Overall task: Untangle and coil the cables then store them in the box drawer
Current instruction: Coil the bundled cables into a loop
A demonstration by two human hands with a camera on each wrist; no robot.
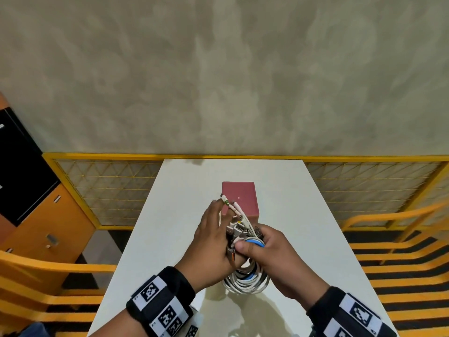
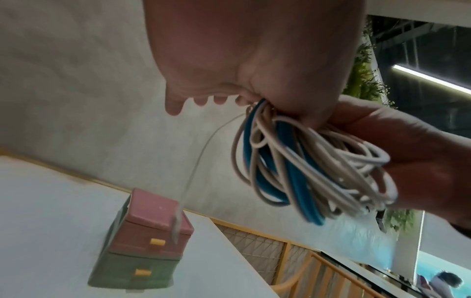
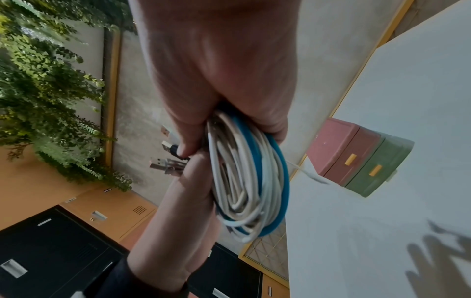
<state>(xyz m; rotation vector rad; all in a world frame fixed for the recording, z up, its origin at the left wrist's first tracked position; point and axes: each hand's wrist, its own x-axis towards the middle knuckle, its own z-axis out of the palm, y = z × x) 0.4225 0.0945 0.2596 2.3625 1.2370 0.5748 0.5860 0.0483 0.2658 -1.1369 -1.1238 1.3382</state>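
A coil of white and blue cables (image 1: 245,280) hangs just above the white table (image 1: 170,215), in front of the box drawer (image 1: 239,193). My right hand (image 1: 272,254) grips the top of the coil, thumb over a blue loop. My left hand (image 1: 211,237) holds the bundle from the left, its fingers lying along the plug ends (image 1: 239,222). In the left wrist view the coil (image 2: 300,161) hangs from both hands, and one thin white lead trails toward the box (image 2: 153,227). It has a pink drawer over a green one, both closed (image 3: 356,157). USB plugs (image 3: 163,165) stick out beside the coil (image 3: 244,181).
A yellow mesh fence (image 1: 109,190) runs behind the table. Orange slatted seats (image 1: 401,263) stand on both sides. Orange and black cabinets (image 1: 36,203) are at the left. A distant person (image 2: 446,282) shows at the left wrist view's lower right.
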